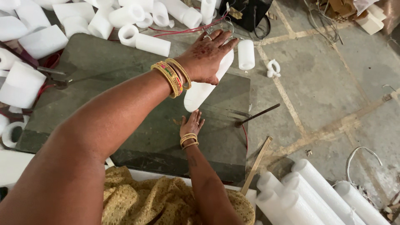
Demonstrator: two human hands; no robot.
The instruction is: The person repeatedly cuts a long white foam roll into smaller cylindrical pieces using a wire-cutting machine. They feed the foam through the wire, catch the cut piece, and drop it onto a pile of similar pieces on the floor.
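Left hand (206, 56) lies flat on the far end of a white foam tube (204, 85), fingers together, pressing, not pinching. Right hand (191, 123) touches the tube's near end, fingers slightly spread. Tube lies diagonally on dark stone slab (125, 83). Metal rod (256, 115) just beside it.

A: Views?
B: One, head-worn, looking steeply down and forward over the slab (125, 137) onto the floor (333, 83).
A: Range?
B: Close; the left forearm (83, 137) fills the lower left foreground. No second view shares anything.
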